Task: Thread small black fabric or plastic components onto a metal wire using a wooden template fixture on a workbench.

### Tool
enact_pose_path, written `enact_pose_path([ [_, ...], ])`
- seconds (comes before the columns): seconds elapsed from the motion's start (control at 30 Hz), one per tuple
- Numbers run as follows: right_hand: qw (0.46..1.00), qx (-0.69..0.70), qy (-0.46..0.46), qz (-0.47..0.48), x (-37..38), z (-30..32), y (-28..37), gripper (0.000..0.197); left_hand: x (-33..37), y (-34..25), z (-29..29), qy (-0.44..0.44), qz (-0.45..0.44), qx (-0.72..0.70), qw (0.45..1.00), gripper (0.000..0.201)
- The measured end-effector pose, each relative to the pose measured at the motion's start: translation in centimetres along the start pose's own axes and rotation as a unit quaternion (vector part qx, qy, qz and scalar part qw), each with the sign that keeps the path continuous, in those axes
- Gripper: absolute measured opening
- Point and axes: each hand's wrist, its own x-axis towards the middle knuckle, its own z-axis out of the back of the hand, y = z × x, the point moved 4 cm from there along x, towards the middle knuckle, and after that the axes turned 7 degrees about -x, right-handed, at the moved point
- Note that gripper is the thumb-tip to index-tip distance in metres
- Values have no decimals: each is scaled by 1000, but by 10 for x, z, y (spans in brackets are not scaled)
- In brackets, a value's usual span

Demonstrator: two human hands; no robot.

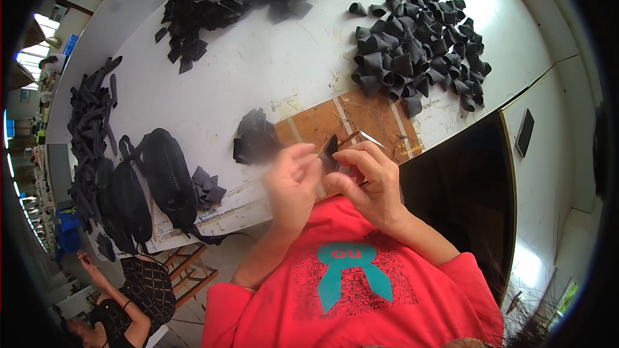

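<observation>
While both hands, left hand (291, 177) and right hand (371, 180), pinch the small black fabric piece (331, 148), it likely handles light and limp, best held by its edges.

You sit at a long white table (258, 71) whose top is scuffed, with a worn brown patch (351, 122) near your edge. To your right a white wall (548, 174) meets a dark opening (464, 200). Bright windows (35, 51) glow far to your left, and daylight falls on the floor (535, 270) at lower right. Beneath the table's left end stands what looks like a wooden stool (190, 277).
</observation>
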Motion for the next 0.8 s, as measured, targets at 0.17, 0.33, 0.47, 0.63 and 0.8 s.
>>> enact_pose_path([
  [0.17, 989, -98, -59, 95, -4, -3, 0, 21, 2, -7, -5, 64, 145, -70, 985, 19],
  [0.33, 961, -217, -40, 166, -6, -5, 11, 16, -1, 0, -5, 91, 181, -146, 968, 13],
  [0.47, 993, -99, -29, 61, -5, -2, -2, 12, -9, -9, -12, 66, 104, -66, 990, 9],
  [0.63, 993, -91, -26, 77, -4, -2, 2, 10, -8, -2, -9, 95, 109, -58, 988, 10],
  [0.8, 992, 91, 15, -85, -5, 3, -19, 4, -7, -2, -8, 108, 99, -18, 989, 6],
])
